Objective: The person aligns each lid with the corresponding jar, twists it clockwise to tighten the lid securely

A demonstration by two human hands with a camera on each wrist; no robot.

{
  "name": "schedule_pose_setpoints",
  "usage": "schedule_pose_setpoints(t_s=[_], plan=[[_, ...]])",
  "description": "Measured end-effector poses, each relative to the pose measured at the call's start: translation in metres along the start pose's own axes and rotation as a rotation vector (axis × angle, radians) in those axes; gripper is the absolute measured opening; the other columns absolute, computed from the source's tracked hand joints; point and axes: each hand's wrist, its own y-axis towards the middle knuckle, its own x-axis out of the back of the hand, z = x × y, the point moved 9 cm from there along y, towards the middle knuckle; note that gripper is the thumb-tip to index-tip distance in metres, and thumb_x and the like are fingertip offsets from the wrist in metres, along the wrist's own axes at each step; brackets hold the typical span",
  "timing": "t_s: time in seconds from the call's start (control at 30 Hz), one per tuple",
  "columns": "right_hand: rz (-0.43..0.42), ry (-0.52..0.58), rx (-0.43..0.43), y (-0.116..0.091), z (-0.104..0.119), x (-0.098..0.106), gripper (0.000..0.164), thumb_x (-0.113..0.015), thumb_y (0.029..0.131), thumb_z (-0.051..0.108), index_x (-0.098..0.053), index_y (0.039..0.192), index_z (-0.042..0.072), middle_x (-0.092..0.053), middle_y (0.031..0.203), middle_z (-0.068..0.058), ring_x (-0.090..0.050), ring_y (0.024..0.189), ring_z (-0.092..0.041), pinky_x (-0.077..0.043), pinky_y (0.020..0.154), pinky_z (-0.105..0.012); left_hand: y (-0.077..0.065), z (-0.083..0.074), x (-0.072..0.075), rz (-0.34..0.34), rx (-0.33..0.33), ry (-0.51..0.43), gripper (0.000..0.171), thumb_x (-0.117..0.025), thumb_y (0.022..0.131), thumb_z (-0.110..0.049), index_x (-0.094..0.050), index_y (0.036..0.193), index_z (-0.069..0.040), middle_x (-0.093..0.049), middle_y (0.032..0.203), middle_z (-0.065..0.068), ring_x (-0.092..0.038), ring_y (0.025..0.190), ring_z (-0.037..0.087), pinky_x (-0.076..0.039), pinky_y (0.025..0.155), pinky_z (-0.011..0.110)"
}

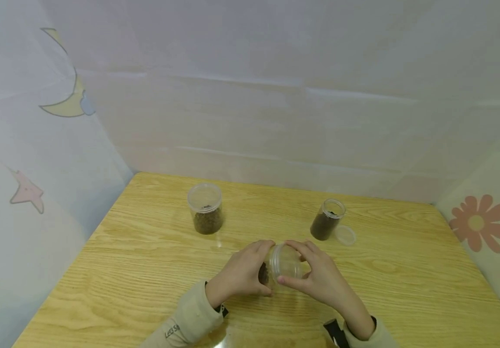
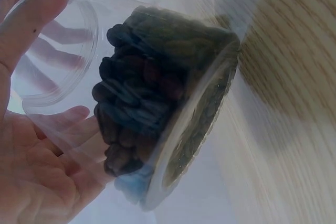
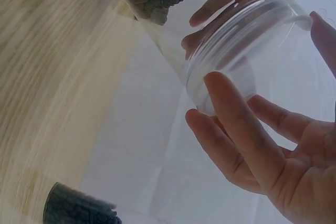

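A clear jar is tipped on its side between both hands, with dark brown, bean-like pieces gathered toward its base. My left hand grips the jar's body from the left. From the right, my right hand holds the clear lid at the mouth end, its fingers and thumb spread around the edge. In the right wrist view, the ridged rim shows close to those fingertips. The jar's base is near the wooden tabletop.
Behind my left hand stands a wide clear jar partly filled with brown pieces. A narrower jar with dark contents stands at the back right, a small clear disc-shaped lid beside it. Printed cloth hangs behind the table.
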Motion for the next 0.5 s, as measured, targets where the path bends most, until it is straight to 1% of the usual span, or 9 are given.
schedule_pose_setpoints(t_s=[0.13,0.3,0.4,0.5], plan=[[-0.004,-0.021,-0.039,0.0002,-0.003,-0.0003,0.07,-0.076,0.071,0.04,-0.051,0.125,0.005,-0.055,0.101,-0.011,-0.058,0.088,-0.031,-0.047,0.051,-0.015,-0.0001,0.0003,-0.0004,0.01,0.013,0.001,0.096,-0.086,0.058,-0.037,-0.037,0.132,-0.002,-0.048,0.129,0.011,-0.049,0.115,0.024,-0.046,0.089,0.037],[-0.022,-0.052,-0.054,0.0008,-0.0037,0.0005,0.068,-0.076,0.07,0.041,-0.053,0.124,0.005,-0.057,0.102,-0.011,-0.059,0.085,-0.027,-0.047,0.051,-0.016,0.0001,0.0013,-0.0012,0.017,0.022,0.005,0.096,-0.085,0.058,-0.038,-0.037,0.133,-0.002,-0.047,0.13,0.012,-0.047,0.116,0.025,-0.045,0.09,0.038],[-0.035,-0.093,-0.057,0.0017,-0.0036,0.0013,0.066,-0.075,0.071,0.042,-0.054,0.122,0.006,-0.058,0.102,-0.01,-0.06,0.081,-0.023,-0.048,0.053,-0.02,0.0003,0.0015,-0.0013,0.015,0.021,0.007,0.097,-0.085,0.058,-0.038,-0.037,0.133,-0.001,-0.047,0.13,0.012,-0.048,0.116,0.025,-0.045,0.09,0.038],[-0.034,-0.123,-0.077,0.0023,-0.0046,0.0013,0.065,-0.074,0.071,0.045,-0.054,0.121,0.007,-0.059,0.103,-0.011,-0.059,0.079,-0.019,-0.048,0.055,-0.024,0.0006,0.0012,-0.0014,0.012,0.017,0.014,0.096,-0.086,0.057,-0.038,-0.037,0.132,-0.001,-0.048,0.129,0.012,-0.048,0.116,0.025,-0.045,0.09,0.038]])
